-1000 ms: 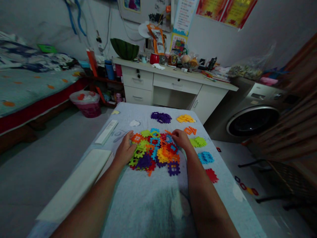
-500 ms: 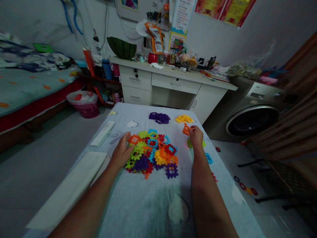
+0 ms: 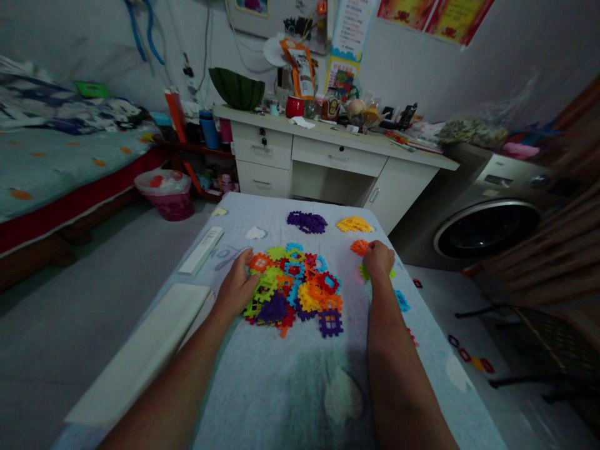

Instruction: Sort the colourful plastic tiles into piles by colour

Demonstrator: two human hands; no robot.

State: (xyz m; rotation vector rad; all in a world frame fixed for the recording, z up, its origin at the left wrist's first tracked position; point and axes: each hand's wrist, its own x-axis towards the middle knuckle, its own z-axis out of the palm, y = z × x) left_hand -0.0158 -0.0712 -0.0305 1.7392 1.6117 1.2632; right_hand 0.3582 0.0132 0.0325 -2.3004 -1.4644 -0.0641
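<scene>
A mixed heap of notched plastic building tiles [image 3: 295,287] in several colours lies mid-table. My left hand [image 3: 238,286] rests at the heap's left edge, fingers extended and thumb apart, close to an orange tile with a window-like cutout [image 3: 259,262]. Right of the heap, my right hand [image 3: 379,259] is closed, its fingertips at an orange building tile [image 3: 359,247] low over the cloth; the fingers partly hide their grip. Green tiles [image 3: 364,272] show beneath that hand. Farther back lie a purple pile [image 3: 307,222] and a yellow pile [image 3: 354,224]. Blue tiles [image 3: 402,300] lie beside my right forearm.
The cloth-covered table [image 3: 290,381] carries long white boxes [image 3: 140,356] along its left side. A cluttered white desk [image 3: 262,150] stands beyond it, with a washing machine [image 3: 487,212] to the right. A pink bin [image 3: 166,197] and loose tiles [image 3: 464,355] are on the floor.
My right hand has lowered slightly, and the orange tile, tilted up before, now looks flat near the table. My left hand stays beside the heap. The whole view has shifted a little.
</scene>
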